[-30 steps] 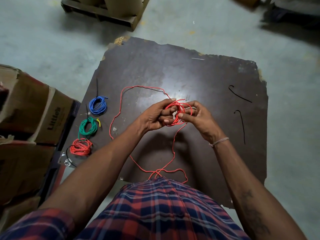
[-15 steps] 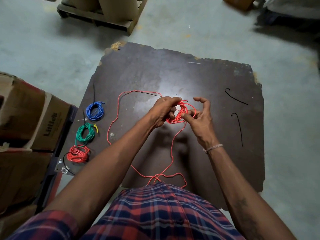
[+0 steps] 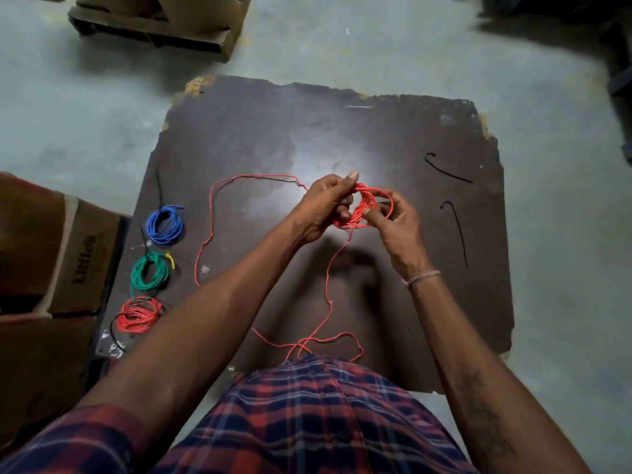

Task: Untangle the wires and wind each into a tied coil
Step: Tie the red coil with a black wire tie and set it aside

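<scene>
Above the middle of the dark board [image 3: 342, 131] I hold a partly wound coil of red wire [image 3: 364, 208]. My left hand [image 3: 323, 208] grips its left side, thumb up. My right hand [image 3: 393, 224] pinches the right side of the loops. Loose red wire trails from the coil in two runs: one arcs left across the board [image 3: 208, 234], the other drops toward my lap and loops there [image 3: 325, 340]. On the board's left edge lie three finished coils: blue [image 3: 165, 224], green [image 3: 150, 271] and red [image 3: 138, 314].
Two black ties [image 3: 446, 171] [image 3: 458, 230] lie on the right part of the board. Cardboard boxes [image 3: 68, 254] stand at the left, beside the board. A wooden pallet [image 3: 154, 25] sits on the concrete floor at the far left.
My right hand's fingers, spread half a second ago, have curled back onto the coil. The coil and both hands stay at the same spot; the view shifted slightly.
</scene>
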Demonstrator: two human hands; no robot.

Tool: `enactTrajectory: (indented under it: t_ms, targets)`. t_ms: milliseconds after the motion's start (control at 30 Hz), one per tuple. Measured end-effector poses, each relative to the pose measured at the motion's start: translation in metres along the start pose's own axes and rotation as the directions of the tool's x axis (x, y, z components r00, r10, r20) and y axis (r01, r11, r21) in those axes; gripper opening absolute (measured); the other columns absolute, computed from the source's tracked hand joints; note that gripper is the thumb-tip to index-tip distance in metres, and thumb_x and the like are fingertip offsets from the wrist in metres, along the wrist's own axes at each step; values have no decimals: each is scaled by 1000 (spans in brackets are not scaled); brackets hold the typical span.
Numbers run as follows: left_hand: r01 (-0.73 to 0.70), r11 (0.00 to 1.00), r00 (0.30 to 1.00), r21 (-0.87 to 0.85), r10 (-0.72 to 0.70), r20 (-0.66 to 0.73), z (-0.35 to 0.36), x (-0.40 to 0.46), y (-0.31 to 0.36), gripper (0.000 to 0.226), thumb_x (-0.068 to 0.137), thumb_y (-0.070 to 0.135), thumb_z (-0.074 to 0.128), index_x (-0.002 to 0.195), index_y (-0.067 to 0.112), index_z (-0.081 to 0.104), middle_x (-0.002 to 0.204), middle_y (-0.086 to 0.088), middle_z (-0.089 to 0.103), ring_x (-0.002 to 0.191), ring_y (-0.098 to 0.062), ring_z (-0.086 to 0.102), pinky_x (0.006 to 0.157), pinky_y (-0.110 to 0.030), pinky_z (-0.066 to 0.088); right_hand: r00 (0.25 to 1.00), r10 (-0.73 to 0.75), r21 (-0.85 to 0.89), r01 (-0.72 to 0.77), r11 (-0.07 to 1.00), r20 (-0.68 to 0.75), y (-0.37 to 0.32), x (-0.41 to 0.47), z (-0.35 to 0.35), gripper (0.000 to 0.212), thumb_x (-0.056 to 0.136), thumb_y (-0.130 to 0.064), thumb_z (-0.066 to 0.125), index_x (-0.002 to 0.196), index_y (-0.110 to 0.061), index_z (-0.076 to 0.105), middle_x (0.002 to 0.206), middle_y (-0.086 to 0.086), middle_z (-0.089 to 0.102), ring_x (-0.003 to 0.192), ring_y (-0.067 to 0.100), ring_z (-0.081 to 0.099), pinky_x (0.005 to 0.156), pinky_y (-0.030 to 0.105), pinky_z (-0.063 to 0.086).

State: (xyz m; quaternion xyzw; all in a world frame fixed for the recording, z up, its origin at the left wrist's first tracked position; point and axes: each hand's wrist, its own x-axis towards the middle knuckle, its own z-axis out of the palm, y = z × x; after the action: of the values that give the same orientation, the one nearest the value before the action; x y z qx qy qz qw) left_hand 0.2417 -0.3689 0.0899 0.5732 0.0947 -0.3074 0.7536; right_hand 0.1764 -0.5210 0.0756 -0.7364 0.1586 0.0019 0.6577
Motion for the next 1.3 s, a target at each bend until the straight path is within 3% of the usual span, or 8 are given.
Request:
enactTrajectory:
  t_ms: [200, 333, 433, 567, 700, 800, 1000, 1300]
  targets:
    - [-46, 998, 999, 30, 46, -16, 21, 17, -8, 10, 100, 18, 63, 92, 14, 58, 58, 2, 43, 46, -10, 34, 45, -21, 34, 999, 19, 42, -17, 999, -43, 13, 7, -18, 31, 82, -16, 73, 108, -32, 73, 104, 4, 75, 89, 22, 66, 88, 51, 58]
    - [-25, 999, 999, 26, 26, -27, 30, 29, -11, 14, 99, 11, 62, 85, 12, 61, 56, 1, 43, 43, -10, 34, 43, -18, 32, 998, 65, 43, -66, 997, 23, 18, 13, -35, 31, 89, -13, 72, 115, -30, 71, 96, 5, 70, 88, 15, 63, 80, 37, 56]
    - [1, 999, 999, 43, 1, -51, 32, 36, -15, 16, 99, 10, 61, 83, 11, 59, 53, 3, 44, 41, -10, 34, 43, -18, 30, 991, 104, -7, -104, 995, 80, 25, 19, -58, 28, 92, -34, 74, 119, -28, 70, 97, 10, 70, 90, 11, 62, 75, 28, 53]
    - [27, 997, 998, 71, -23, -57, 26, 41, -15, 18, 100, 10, 59, 83, 12, 57, 52, 4, 41, 43, -10, 28, 42, -18, 27, 968, 120, -226, -170, 959, -218, 59, 45, -112, 26, 87, -44, 74, 100, -21, 73, 98, 6, 74, 92, 12, 67, 86, 31, 56]
    - [43, 995, 997, 92, -37, -62, 20, 41, -13, 15, 101, 13, 58, 87, 14, 54, 54, 4, 40, 46, -10, 25, 41, -19, 26, 867, 134, -545, -415, 728, -481, 97, 68, -159, 26, 85, -36, 73, 98, -14, 70, 117, 18, 64, 112, 38, 60, 99, 38, 50]
    - [54, 992, 997, 112, -48, -53, 15, 44, -14, 13, 104, 19, 56, 94, 15, 48, 54, 7, 40, 46, -8, 26, 41, -20, 27, 831, 176, -598, -511, 617, -528, 103, 75, -163, 22, 89, -33, 73, 100, -14, 71, 132, 17, 57, 127, 39, 50, 102, 36, 45]
    - [108, 987, 994, 116, -109, 0, 11, 39, -11, 39, 107, 23, 52, 70, 20, 40, 54, 8, 26, 46, -7, 18, 42, -20, 23, 790, 166, -649, -587, 484, -590, 107, 86, -153, 32, 93, -30, 69, 118, -10, 69, 140, 15, 53, 131, 39, 48, 108, 45, 44]
    - [67, 998, 996, -11, -68, -58, -4, 35, -13, 30, 104, 21, 57, 78, 14, 45, 54, 6, 40, 43, -8, 29, 42, -20, 33, 806, 189, -673, -578, 462, -561, 102, 82, -124, 35, 101, -25, 56, 127, -2, 64, 139, 19, 57, 131, 39, 51, 108, 44, 41]
